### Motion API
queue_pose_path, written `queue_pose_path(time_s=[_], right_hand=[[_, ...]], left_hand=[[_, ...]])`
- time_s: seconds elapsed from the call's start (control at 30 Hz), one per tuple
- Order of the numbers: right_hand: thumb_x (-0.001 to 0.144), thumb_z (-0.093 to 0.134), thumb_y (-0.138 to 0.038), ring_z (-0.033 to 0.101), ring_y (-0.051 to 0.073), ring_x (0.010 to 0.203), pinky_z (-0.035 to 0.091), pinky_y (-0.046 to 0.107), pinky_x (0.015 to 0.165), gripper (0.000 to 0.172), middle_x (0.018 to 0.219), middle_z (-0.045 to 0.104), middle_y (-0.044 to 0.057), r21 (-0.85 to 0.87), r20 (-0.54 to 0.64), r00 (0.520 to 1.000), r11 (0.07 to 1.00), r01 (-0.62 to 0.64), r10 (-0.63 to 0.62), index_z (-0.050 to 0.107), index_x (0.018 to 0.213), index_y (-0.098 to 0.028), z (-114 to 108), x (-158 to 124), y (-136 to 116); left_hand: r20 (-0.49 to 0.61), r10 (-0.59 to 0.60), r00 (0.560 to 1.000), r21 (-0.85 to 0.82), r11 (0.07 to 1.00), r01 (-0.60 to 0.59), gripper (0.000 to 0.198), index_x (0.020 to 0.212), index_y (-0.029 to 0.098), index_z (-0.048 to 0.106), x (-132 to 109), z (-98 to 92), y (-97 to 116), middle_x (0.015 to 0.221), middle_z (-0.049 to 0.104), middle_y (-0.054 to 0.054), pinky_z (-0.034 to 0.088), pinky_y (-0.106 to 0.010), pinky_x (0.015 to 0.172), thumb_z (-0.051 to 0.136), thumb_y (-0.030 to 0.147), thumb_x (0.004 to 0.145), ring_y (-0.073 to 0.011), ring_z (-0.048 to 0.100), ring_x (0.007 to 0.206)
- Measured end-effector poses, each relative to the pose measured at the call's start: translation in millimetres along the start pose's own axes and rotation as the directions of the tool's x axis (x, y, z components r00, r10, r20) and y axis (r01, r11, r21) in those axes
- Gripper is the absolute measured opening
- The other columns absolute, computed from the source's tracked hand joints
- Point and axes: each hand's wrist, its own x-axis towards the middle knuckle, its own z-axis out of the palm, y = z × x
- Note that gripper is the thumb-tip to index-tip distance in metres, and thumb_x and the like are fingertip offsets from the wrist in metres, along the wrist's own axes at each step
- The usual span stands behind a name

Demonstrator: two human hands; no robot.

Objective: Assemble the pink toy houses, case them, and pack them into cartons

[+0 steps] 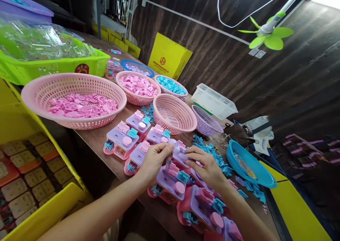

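Two hands work close together over the toys (122, 139) — the left hand (153, 160) pinches a lavender part (175, 147); the right hand (207, 165) bends its fingers beside it, grip unclear. A loose pinch could drop the part among the toys. Several stand near the table (97, 142) edge — a forearm's brush could tip one off.

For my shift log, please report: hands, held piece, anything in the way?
Left hand pinching lilac piece. Right hand close beside, grip unclear. Purple-topped toys crowd beneath.
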Motion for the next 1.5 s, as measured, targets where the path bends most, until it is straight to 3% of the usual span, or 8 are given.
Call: queue_pose_path(time_s=[0.1,0.27,0.47,0.6,0.73,1.1,1.37,1.5], right_hand=[[0.088,0.051,-0.026,0.059,0.013,0.076,0.049,0.024,0.067,0.018,0.084,0.062,0.005,-0.051,0.038,0.993,0.992,0.113,-0.111,0.066,0.085,-0.018,2.7,7.3,2.8],[0.089,0.049,-0.025,0.056,0.013,0.068,0.047,0.024,0.062,0.019,0.076,0.06,0.003,-0.261,0.079,0.99,0.956,0.134,-0.117,0.067,0.086,-0.018,9.5,14.3,31.3],[0.091,0.038,-0.015,0.053,0.015,0.072,0.048,0.027,0.066,0.03,0.078,0.06,0.005,-0.595,0.266,0.956,0.759,0.265,-0.126,0.065,0.076,-0.016,34.4,10.4,67.8],[0.089,0.039,-0.009,0.05,0.015,0.067,0.048,0.027,0.064,0.029,0.074,0.057,0.006,-0.613,0.41,0.902,0.692,0.382,-0.134,0.061,0.072,-0.014,40.0,10.4,69.1],[0.084,0.046,-0.007,0.05,0.018,0.072,0.049,0.03,0.067,0.023,0.081,0.057,0.008,-0.608,0.59,0.807,0.65,0.456,-0.015,0.061,0.068,-0.014,35.2,17.1,65.6],[0.081,0.047,-0.007,0.048,0.018,0.076,0.044,0.031,0.075,0.021,0.079,0.055,0.007,-0.521,0.665,0.743,0.759,0.389,0.076,0.059,0.067,-0.015,36.2,23.4,69.8],[0.086,0.038,-0.009,0.047,0.016,0.077,0.04,0.028,0.071,0.025,0.084,0.056,0.007,-0.469,0.476,0.862,0.879,0.084,0.172,0.062,0.084,-0.014,32.2,21.2,60.1],[0.083,0.038,-0.007,0.046,0.018,0.077,0.039,0.03,0.072,0.025,0.084,0.055,0.009,-0.503,0.47,0.853,0.863,0.049,0.226,0.063,0.084,-0.013,38.5,23.3,55.1]], left_hand=[[0.01,-0.027,1.0,0.015,1.0,0.027,0.047,0.05,0.015,0.046,2.5,-5.6,3.7,0.047,0.044,0.005,0.028,-0.019,0.04,0.063,0.056,0.067,-0.0046,0.038,0.037],[-0.054,-0.034,0.998,-0.061,0.998,0.031,0.042,0.059,0.015,0.052,5.4,-13.6,15.2,0.043,0.041,0.008,0.022,-0.018,0.034,0.067,0.054,0.064,-0.0033,0.033,0.031],[-0.035,-0.046,0.998,-0.068,0.997,0.044,0.042,0.055,0.015,0.048,1.5,-18.7,19.0,0.044,0.042,0.007,0.019,-0.017,0.034,0.066,0.051,0.068,-0.0026,0.034,0.032],[-0.039,-0.047,0.998,-0.061,0.997,0.045,0.043,0.053,0.015,0.047,0.0,-22.0,18.8,0.045,0.042,0.006,0.023,-0.016,0.037,0.067,0.05,0.068,-0.0029,0.035,0.035],[-0.068,-0.094,0.993,-0.088,0.992,0.088,0.041,0.055,0.015,0.047,-0.9,-25.1,18.0,0.045,0.042,0.006,0.025,-0.016,0.036,0.068,0.049,0.067,-0.0032,0.035,0.035],[-0.072,-0.141,0.987,-0.131,0.983,0.131,0.04,0.057,0.014,0.05,1.3,-33.6,18.6,0.045,0.043,0.007,0.026,-0.016,0.034,0.068,0.049,0.066,-0.0032,0.035,0.034],[-0.043,-0.114,0.993,-0.092,0.99,0.11,0.04,0.056,0.015,0.048,-7.8,-34.2,25.4,0.045,0.041,0.007,0.027,-0.016,0.034,0.066,0.048,0.069,-0.0035,0.036,0.032],[-0.063,-0.097,0.993,-0.066,0.993,0.093,0.042,0.055,0.015,0.046,-10.2,-38.9,24.8,0.046,0.04,0.007,0.028,-0.016,0.036,0.065,0.049,0.069,-0.003,0.035,0.034]])
